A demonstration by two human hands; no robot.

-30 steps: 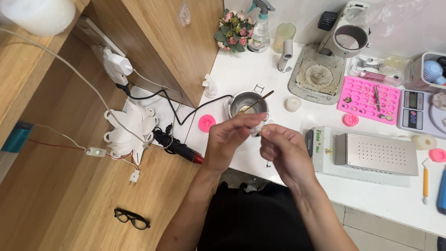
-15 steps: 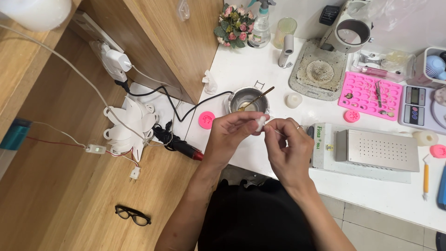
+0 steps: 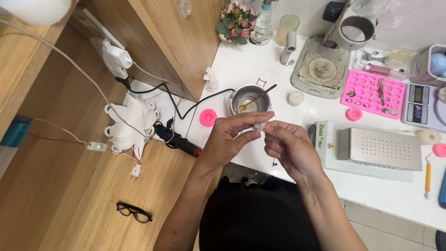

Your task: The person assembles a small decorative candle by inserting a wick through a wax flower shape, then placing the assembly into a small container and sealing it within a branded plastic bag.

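Just in front of the small metal pot (image 3: 251, 100) on the white table (image 3: 260, 60), my left hand (image 3: 230, 139) and right hand (image 3: 289, 148), drawn closer together than a second ago, both pinch a small white piece (image 3: 261, 125) between fingertips, keeping the work centred there.

Black glasses (image 3: 134, 212) on the wood floor. Pink mold tray (image 3: 372, 94) beside a scale (image 3: 422, 106). Flowers (image 3: 236, 22) and spray bottle (image 3: 263, 25) at the back.

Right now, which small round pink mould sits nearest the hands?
The pink mould left of the metal pot, beside the left hand; the other two lie far right.
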